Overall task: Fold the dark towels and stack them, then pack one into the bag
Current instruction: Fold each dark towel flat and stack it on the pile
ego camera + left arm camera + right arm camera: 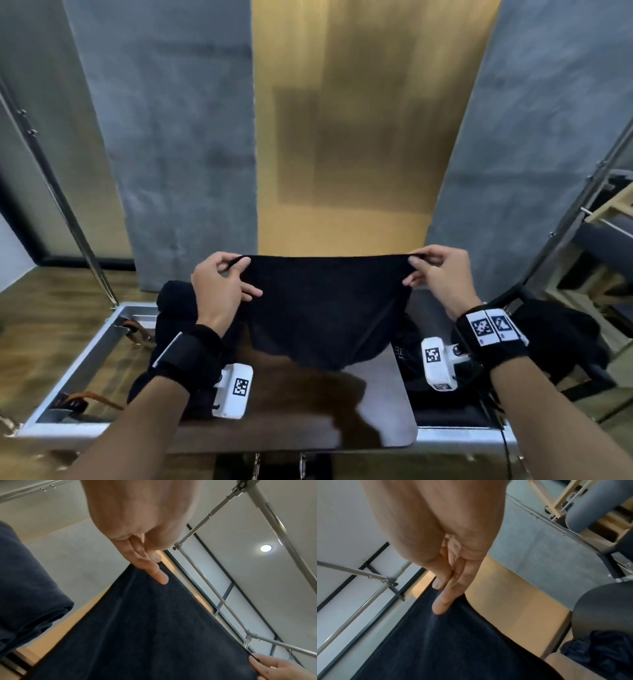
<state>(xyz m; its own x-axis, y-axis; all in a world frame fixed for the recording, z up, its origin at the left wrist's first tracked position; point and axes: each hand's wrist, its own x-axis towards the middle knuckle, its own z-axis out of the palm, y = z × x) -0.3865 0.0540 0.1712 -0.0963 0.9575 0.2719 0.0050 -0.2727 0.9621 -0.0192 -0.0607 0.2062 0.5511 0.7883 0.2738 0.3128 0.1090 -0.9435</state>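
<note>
Dark towel [325, 315] hangs above the table [308, 428]; we pinch its top corners with left hand [219, 287] and right hand [442, 277]. Risk: thin fingertip grips may slip, dropping one corner and skewing the fold.

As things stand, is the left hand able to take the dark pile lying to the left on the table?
Probably not yet: the left hand pinches a corner of the lifted towel. The pile lies just beneath it, unblocked, once that grip lets go.
</note>
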